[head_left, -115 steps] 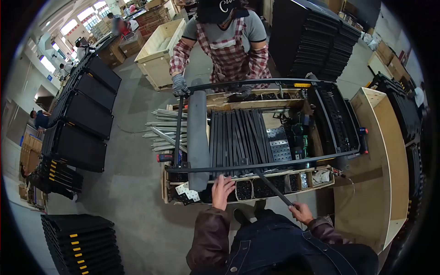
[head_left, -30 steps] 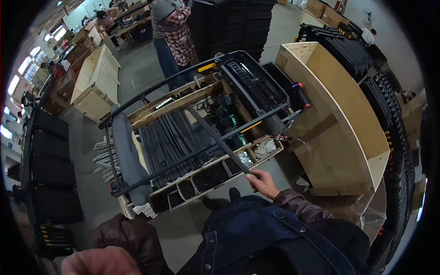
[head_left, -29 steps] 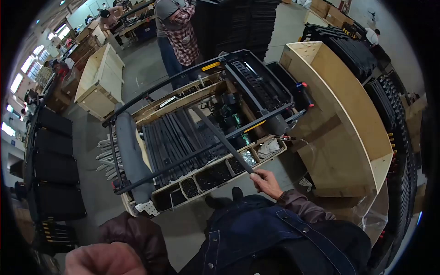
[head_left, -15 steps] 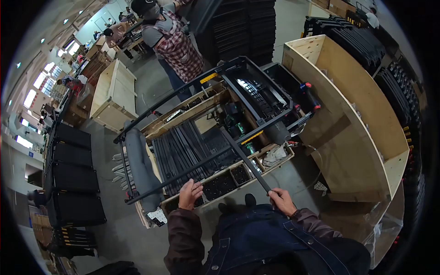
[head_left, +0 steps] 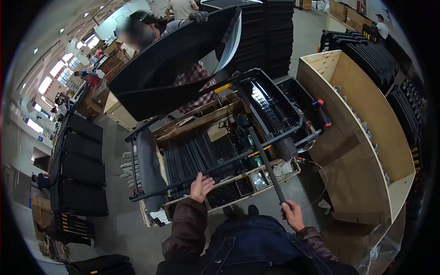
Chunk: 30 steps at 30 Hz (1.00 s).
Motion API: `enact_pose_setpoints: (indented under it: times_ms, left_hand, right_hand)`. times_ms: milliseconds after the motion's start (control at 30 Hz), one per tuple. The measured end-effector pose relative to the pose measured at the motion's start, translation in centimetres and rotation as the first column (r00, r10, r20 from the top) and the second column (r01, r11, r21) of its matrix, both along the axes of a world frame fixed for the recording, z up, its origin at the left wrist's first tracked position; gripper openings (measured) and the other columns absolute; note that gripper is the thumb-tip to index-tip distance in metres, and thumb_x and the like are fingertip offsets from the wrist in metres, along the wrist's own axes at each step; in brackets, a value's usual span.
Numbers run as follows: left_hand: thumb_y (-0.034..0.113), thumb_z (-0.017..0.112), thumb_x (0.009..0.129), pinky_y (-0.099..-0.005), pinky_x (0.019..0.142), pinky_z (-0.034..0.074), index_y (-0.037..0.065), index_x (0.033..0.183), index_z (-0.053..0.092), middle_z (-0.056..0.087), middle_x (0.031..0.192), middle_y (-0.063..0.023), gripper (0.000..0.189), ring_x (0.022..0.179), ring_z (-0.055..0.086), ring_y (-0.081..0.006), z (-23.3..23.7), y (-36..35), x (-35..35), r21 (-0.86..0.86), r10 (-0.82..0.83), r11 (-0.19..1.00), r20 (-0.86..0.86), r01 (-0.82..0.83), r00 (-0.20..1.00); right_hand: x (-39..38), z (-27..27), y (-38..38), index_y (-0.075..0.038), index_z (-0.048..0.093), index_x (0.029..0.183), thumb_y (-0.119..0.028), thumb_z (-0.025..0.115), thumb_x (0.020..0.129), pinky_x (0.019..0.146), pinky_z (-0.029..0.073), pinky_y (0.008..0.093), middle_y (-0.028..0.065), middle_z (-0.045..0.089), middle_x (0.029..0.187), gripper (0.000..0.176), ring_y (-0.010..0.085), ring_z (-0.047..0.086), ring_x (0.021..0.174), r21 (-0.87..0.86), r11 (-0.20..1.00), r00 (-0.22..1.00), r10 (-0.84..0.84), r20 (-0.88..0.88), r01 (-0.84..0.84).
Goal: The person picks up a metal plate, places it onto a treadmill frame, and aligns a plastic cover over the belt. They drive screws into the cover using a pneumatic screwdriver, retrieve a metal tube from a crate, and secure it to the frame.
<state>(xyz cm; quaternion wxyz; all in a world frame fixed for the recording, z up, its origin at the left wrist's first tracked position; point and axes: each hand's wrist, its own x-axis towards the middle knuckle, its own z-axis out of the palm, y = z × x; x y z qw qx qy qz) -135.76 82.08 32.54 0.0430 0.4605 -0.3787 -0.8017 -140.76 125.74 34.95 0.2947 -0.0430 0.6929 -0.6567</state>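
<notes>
My right hand (head_left: pixel 293 214) grips the near end of a long flat black bar (head_left: pixel 269 169), which slants away over the wooden workbench. My left hand (head_left: pixel 201 187) has its fingers spread at the near rail of a black metal frame (head_left: pixel 183 180) and holds nothing. That frame lies across the bench, with a grey padded roller (head_left: pixel 145 165) at its left end. Beneath it, a stack of black strips (head_left: pixel 190 156) fills the bench's middle. Small parts sit in the near compartments (head_left: pixel 224 195), and a green power tool (head_left: pixel 243 141) lies behind the bar.
Opposite me a person in a checked apron holds a large black panel (head_left: pixel 156 68) above the far rail. A long plywood crate (head_left: pixel 339 137) stands on the right. Tall black stacks (head_left: pixel 270 41) rise behind, and black panels (head_left: pixel 82 169) line the left.
The person opposite has swung the large black panel down and left over the frame's far side. My left hand has turned and spread its fingers. My right hand still holds the bar.
</notes>
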Motion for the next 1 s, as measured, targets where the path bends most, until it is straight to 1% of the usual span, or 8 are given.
enact_pose_setpoints:
  times_ms: [100,200,233,367,500,600,867,1000]
  left_hand:
    - [0.039,0.061,0.103,-0.0313,0.082,0.059,0.001,0.128,0.054,0.07,0.103,-0.0118,0.046,0.095,0.071,-0.022,2.6,0.7,0.4,-0.315,-0.252,0.915,0.047,0.253,0.967]
    - [0.034,0.06,0.104,-0.0297,0.08,0.057,0.0,0.133,0.052,0.07,0.104,-0.0128,0.045,0.092,0.07,-0.0187,7.4,1.1,-1.3,-0.556,-0.081,0.829,-0.23,-0.063,0.97]
    - [0.047,0.054,0.105,-0.031,0.08,0.056,-0.001,0.142,0.044,0.068,0.106,-0.0147,0.061,0.092,0.069,-0.0197,9.1,0.9,-1.8,-0.61,-0.103,0.79,-0.227,-0.059,0.968]
    - [0.07,0.035,0.101,-0.0345,0.08,0.056,0.003,0.146,0.036,0.067,0.11,-0.0162,0.08,0.094,0.068,-0.0224,12.8,-0.5,-2.3,-0.357,-0.029,0.927,-0.381,-0.117,0.924]
    - [0.064,0.039,0.103,-0.0324,0.075,0.055,-0.003,0.146,0.036,0.067,0.107,-0.0176,0.079,0.089,0.068,-0.0218,10.9,-3.0,-2.4,-0.347,0.043,0.913,-0.438,-0.213,0.898]
    - [0.045,0.052,0.106,-0.0293,0.065,0.054,-0.001,0.116,0.052,0.071,0.096,-0.0132,0.047,0.075,0.068,-0.018,9.2,-4.5,-1.9,-0.407,0.075,0.885,-0.354,-0.226,0.932]
    - [0.029,0.058,0.102,-0.0289,0.061,0.055,-0.004,0.106,0.065,0.074,0.094,-0.0131,0.034,0.075,0.07,-0.0177,2.2,-5.0,-3.7,-0.443,-0.13,0.889,0.002,0.117,0.991]
    - [0.028,0.061,0.097,-0.0278,0.054,0.05,-0.007,0.09,0.072,0.074,0.079,-0.0099,0.037,0.061,0.065,-0.0135,2.3,-7.4,-4.3,-0.657,-0.32,0.637,0.253,0.404,0.913]
  right_hand:
    - [-1.1,4.8,0.8,0.002,0.064,0.107,-0.025,0.057,0.104,0.053,0.043,0.0246,0.0033,0.061,0.071,0.028,0.0099,0.055,0.057,-0.025,1.0,1.0,-0.003,0.019,0.004]
    - [-3.2,7.9,1.3,0.004,0.066,0.113,-0.025,0.059,0.104,0.054,0.045,0.0239,0.0053,0.063,0.073,0.031,0.0103,0.056,0.058,-0.206,0.974,0.989,0.117,0.093,-0.096]
    - [-3.9,9.1,1.3,0.004,0.066,0.114,-0.025,0.059,0.103,0.054,0.045,0.0239,0.0058,0.063,0.073,0.031,0.0106,0.057,0.058,-0.239,0.961,0.979,0.168,0.115,-0.137]
    - [-5.7,12.4,-0.5,0.004,0.067,0.114,-0.023,0.061,0.102,0.056,0.046,0.0233,0.0049,0.064,0.071,0.03,0.0093,0.059,0.06,-0.221,0.927,0.936,0.333,0.114,-0.303]
    - [-6.3,13.2,-5.1,0.004,0.065,0.119,-0.021,0.06,0.103,0.053,0.045,0.0223,0.0038,0.063,0.07,0.03,0.0079,0.058,0.059,-0.203,0.878,0.89,0.452,0.051,-0.434]
    - [-6.0,14.3,-9.9,0.003,0.059,0.129,-0.019,0.059,0.104,0.051,0.044,0.0223,0.0037,0.062,0.07,0.033,0.0073,0.057,0.058,-0.197,0.908,0.92,0.387,0.056,-0.37]
    - [-10.1,10.9,-28.2,-0.003,0.046,0.146,-0.016,0.054,0.103,0.053,0.046,0.0266,0.0044,0.061,0.073,0.046,0.0106,0.057,0.059,-0.06,0.977,0.963,0.189,-0.19,-0.204]
    - [-13.7,7.6,-34.6,-0.001,0.055,0.14,-0.021,0.055,0.1,0.055,0.048,0.0313,0.0092,0.065,0.071,0.045,0.0147,0.06,0.056,0.079,0.99,0.918,0.135,-0.373,-0.113]
